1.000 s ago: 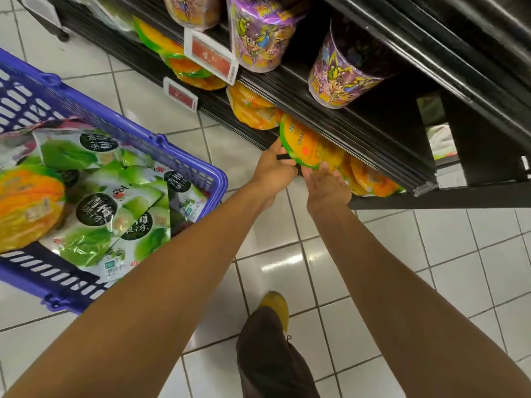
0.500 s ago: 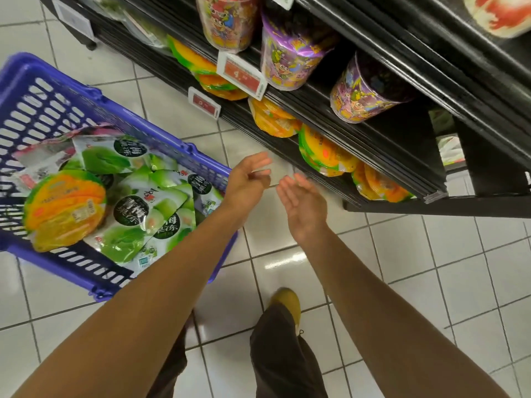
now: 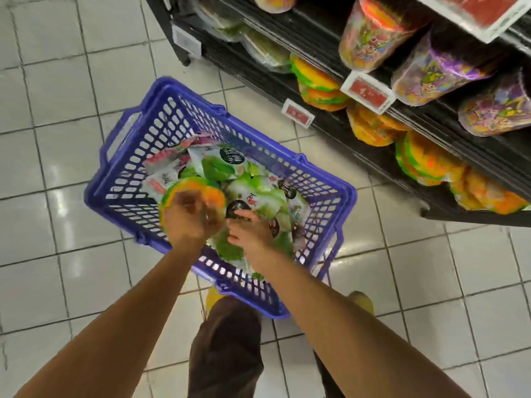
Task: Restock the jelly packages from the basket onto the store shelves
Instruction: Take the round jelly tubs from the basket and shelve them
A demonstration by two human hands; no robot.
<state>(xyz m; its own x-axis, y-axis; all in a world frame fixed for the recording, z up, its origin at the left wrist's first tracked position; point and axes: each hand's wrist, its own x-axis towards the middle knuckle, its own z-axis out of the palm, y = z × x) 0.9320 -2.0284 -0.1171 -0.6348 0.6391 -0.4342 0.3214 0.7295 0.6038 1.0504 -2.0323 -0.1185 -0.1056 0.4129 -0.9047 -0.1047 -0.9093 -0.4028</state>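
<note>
My left hand [image 3: 193, 215] is over the orange jelly pack [image 3: 193, 193] in the blue basket [image 3: 324, 196], nearer than my right hand [image 3: 249, 231]; blur hides whether its fingers grip. My right fingers lie spread on the green packs [image 3: 258, 196]. The shelf [image 3: 373, 156] lies up-right.

I see shiny white floor tiles [image 3: 51, 81] all around, red price tags [image 3: 368, 92] at two o'clock, tall colorful cartoon tubs [image 3: 370, 33] up at one o'clock, and my yellow shoe [image 3: 213, 297] at six o'clock.
</note>
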